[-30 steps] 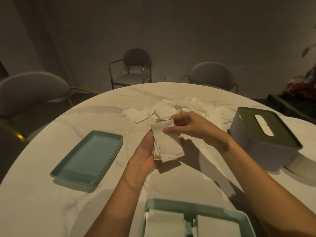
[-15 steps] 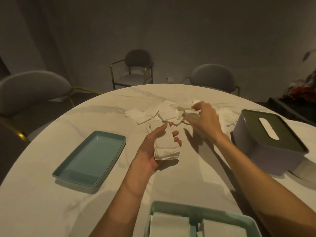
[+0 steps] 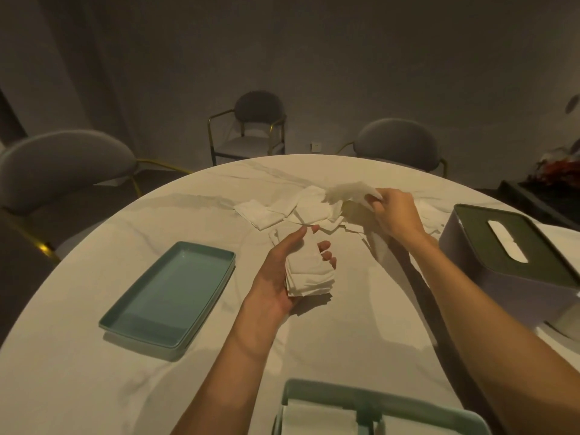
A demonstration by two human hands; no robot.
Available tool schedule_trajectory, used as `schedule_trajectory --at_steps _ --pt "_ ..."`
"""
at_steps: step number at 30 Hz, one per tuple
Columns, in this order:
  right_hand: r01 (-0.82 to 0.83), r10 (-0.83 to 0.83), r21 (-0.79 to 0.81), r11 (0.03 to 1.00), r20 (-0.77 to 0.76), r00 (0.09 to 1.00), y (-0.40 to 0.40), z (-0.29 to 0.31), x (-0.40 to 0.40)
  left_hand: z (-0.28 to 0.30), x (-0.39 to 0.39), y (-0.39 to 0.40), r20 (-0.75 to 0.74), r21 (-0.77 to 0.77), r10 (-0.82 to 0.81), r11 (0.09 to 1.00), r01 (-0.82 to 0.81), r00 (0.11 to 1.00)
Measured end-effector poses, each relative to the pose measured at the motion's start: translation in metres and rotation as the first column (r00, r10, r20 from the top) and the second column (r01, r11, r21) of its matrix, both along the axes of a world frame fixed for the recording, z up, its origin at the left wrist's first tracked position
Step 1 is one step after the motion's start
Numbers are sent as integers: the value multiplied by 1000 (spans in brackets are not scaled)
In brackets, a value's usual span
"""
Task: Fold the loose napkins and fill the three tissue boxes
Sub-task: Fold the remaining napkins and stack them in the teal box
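Head view, left hand: the left hand (image 3: pixel 284 271) lies palm up over the middle of the desk (image 3: pixel 94 372), fingers curled round a stack of folded napkins (image 3: pixel 309 271), thumb along the stack's left side.
Head view, right hand: the right hand (image 3: pixel 394 211) reaches toward the far edge of the desk and pinches one crumpled loose napkin (image 3: pixel 346 191) between fingertips and thumb, lifted just above the pile.
Head view, napkin pile: the remaining loose napkins (image 3: pixel 292 208) lie spread near the far edge of the desk, between the two hands and slightly beyond them; some are flat squares, others rumpled.
Head view, closed box: a tissue box (image 3: pixel 514 262) with a dark lid and an oval slot stands at the right edge of the desk, just beside the right forearm; a white strip shows in the slot.
Head view, open box: a teal open box (image 3: pixel 376 400) sits at the near edge of the desk, cut off by the frame; white folded napkins lie in its two compartments either side of a divider.
Head view, lid: a teal tray-like lid (image 3: pixel 171 293) rests on the left part of the desk, well apart from the hands.
Head view, surroundings: three grey chairs (image 3: pixel 259 127) stand around the far side of the desk in a dim room.
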State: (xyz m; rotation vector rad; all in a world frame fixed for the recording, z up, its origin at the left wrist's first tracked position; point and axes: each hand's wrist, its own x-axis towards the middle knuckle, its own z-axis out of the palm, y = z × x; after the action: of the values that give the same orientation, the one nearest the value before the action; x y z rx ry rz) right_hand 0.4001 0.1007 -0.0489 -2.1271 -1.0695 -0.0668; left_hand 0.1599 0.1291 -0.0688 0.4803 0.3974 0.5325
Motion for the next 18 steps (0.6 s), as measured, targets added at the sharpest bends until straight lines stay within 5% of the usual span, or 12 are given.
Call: schedule_trajectory --at_steps 7,11,14,18 --pt "-87 86 220 972 14 996 -27 41 -26 -2 0 3 4 4 35 999 -35 999" --pt "-127 187 248 960 -237 953 -39 52 -33 -5 0 7 -11 37 44 998 -43 999" --pt "-253 346 254 934 -457 819 -50 52 -41 -10 0 9 -49 57 74 996 -71 996" --pt "-343 353 136 929 -597 720 -52 60 -49 -11 -1 8 -47 8 121 993 -121 992"
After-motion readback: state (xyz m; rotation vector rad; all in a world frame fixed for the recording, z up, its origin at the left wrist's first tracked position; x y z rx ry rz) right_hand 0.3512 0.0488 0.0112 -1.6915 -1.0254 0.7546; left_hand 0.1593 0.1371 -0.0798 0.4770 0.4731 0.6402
